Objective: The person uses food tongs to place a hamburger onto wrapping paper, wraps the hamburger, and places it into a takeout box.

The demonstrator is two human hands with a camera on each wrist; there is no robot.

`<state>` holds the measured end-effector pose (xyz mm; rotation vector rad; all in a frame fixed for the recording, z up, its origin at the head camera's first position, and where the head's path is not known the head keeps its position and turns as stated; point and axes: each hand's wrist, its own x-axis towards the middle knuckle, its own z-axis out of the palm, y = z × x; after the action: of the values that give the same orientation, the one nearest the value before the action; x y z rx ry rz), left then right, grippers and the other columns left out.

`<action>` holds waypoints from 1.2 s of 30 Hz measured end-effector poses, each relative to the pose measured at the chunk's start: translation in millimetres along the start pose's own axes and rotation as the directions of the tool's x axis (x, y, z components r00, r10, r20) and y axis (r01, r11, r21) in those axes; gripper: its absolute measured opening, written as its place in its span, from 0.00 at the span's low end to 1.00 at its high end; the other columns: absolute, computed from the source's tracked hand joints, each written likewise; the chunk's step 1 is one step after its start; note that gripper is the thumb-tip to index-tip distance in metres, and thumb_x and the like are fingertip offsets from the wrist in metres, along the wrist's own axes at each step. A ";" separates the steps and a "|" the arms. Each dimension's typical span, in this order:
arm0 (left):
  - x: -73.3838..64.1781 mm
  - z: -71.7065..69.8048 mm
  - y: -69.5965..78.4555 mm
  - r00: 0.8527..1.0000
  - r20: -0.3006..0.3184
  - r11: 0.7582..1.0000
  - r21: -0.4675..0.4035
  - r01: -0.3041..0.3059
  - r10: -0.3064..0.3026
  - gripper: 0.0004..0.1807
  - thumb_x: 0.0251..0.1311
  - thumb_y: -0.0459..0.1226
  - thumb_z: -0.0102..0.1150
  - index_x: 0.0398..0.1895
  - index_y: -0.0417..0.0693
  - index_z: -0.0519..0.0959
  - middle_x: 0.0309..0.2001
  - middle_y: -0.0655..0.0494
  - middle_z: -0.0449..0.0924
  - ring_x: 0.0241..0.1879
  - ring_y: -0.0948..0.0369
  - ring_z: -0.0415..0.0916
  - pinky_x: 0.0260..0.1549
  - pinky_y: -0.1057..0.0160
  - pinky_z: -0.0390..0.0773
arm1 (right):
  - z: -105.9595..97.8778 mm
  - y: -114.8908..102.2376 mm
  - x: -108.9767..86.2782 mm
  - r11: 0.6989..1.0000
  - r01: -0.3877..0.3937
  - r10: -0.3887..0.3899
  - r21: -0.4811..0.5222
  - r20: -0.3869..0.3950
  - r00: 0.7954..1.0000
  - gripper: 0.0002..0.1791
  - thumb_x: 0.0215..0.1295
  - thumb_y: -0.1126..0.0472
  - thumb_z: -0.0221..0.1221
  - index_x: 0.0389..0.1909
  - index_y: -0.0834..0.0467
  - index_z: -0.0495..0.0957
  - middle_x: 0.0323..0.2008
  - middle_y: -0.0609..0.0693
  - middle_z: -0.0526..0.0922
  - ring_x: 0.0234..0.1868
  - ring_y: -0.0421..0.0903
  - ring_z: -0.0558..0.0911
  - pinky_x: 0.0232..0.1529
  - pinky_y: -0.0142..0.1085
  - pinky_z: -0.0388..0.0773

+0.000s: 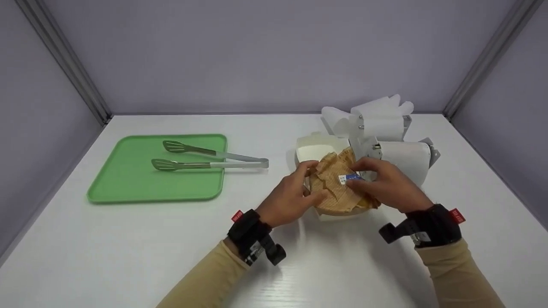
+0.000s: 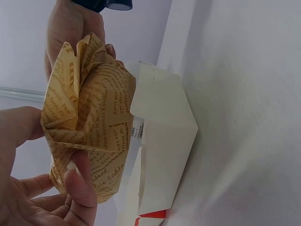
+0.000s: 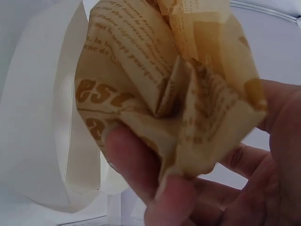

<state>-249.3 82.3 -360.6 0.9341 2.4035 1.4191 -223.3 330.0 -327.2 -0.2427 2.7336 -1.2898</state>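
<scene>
Both hands hold a bundle wrapped in tan paper with brown print [image 1: 336,188], its folded paper edges crumpled and sticking out. My left hand [image 1: 292,197] grips its left side, the thumb pressed on the paper and fingers around the far side. My right hand [image 1: 387,186] grips the opposite side, with thumb and fingers on the folds [image 3: 183,122]. What is inside the wrap is hidden. A small blue and white label [image 1: 349,178] shows between the right thumb and index finger, over the paper. A white paper box [image 2: 164,136] stands open close beside and below the bundle.
At the left lies a green tray [image 1: 128,184], with metal tongs [image 1: 214,164] resting across it and their handle end past its right rim. Two dispensers with white paper rolls [image 1: 404,156] stand behind the right hand. Walls enclose the white table [image 1: 171,239] at the back and sides.
</scene>
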 end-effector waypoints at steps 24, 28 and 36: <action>6.0 11.7 -11.9 0.998 0.032 0.999 0.004 0.049 -0.050 0.29 0.75 0.39 0.52 0.75 0.51 0.57 0.59 0.49 0.79 0.33 0.66 0.74 0.30 0.70 0.71 | 3.6 14.5 6.2 0.998 -0.015 0.017 -0.056 0.037 0.999 0.16 0.73 0.57 0.58 0.56 0.61 0.75 0.59 0.64 0.78 0.21 0.39 0.75 0.21 0.32 0.74; 6.6 13.3 -13.9 0.998 0.031 0.998 0.022 0.054 -0.055 0.28 0.75 0.39 0.51 0.74 0.51 0.58 0.58 0.50 0.79 0.35 0.66 0.73 0.32 0.70 0.72 | 6.2 17.1 7.8 0.998 0.001 0.002 -0.063 0.045 0.999 0.15 0.73 0.58 0.58 0.54 0.62 0.75 0.57 0.64 0.79 0.20 0.39 0.75 0.20 0.32 0.74; 6.3 13.7 -16.7 0.997 0.039 0.996 0.068 0.065 -0.068 0.26 0.74 0.38 0.53 0.72 0.51 0.62 0.47 0.53 0.82 0.30 0.66 0.71 0.29 0.70 0.69 | 11.9 19.9 9.8 0.999 -0.024 0.028 -0.045 0.090 0.995 0.14 0.74 0.60 0.57 0.54 0.63 0.74 0.51 0.63 0.80 0.22 0.41 0.76 0.20 0.32 0.75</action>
<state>-254.8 90.3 -380.9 0.8806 2.4418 1.2915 -232.8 331.6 -350.4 -0.2620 2.6818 -1.1824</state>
